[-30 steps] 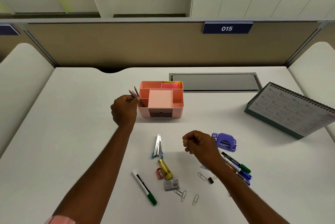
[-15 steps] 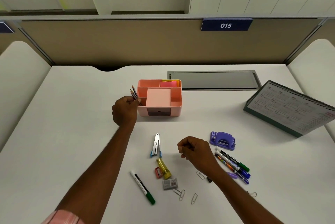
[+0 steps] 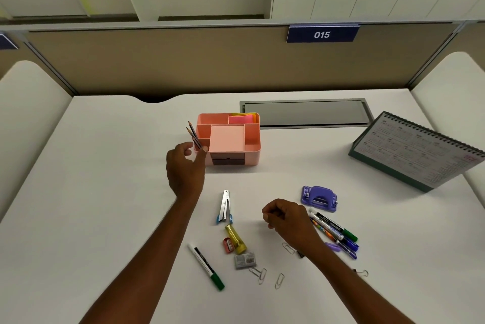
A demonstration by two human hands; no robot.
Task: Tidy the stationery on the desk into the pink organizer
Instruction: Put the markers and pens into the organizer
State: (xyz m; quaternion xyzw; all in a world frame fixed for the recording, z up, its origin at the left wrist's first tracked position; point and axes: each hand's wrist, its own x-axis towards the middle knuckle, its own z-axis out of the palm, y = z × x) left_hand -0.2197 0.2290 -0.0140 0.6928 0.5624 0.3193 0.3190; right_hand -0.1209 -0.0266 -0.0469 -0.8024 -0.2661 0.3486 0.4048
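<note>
Head view, the only one I've got. My left hand (image 3: 185, 166) is up at the front left corner of the pink plastic organizer (image 3: 252, 151), fingers spread and loose, gripping nothing. Its thumb tip sits right at the lower part of the few dark wooden pencils (image 3: 193, 134); can't tell if it touches them. The pencils stand in the organizer's left compartment, tips up, leaning left over the rim.

The organizer sits mid-way across the white counter (image 3: 105, 192), just in front of a grey rectangular hatch plate (image 3: 304, 113). Its back right compartment holds pink and yellow sticky notes (image 3: 242, 119), a pale pink square pad (image 3: 227, 137) fills the middle, and there's a dark drawer front (image 3: 227, 160) below.

My right hand (image 3: 286, 218) hovers low, nearer to me, fingers curled in, thumb against forefinger; I see nothing in it.

Loose on the counter:
- silver metal stapler with blue base (image 3: 225, 206), between the two hands
- yellow translucent tube (image 3: 235, 239) below it, with a small red sharpener (image 3: 228, 245) just beside
- grey wrapped eraser (image 3: 245, 260), near the tube's lower end
- white marker with green cap (image 3: 206, 267), left of those
- wire paper clips (image 3: 259, 274), scattered near the eraser and the right wrist
- purple plastic hole punch (image 3: 319, 197), just beyond the right hand
- bunch of capped markers, green and blue (image 3: 337, 231), beside the right wrist
- small binder clip (image 3: 361, 272), by the right forearm

A tilted spiral desk calendar (image 3: 420, 150) stands far right
</note>
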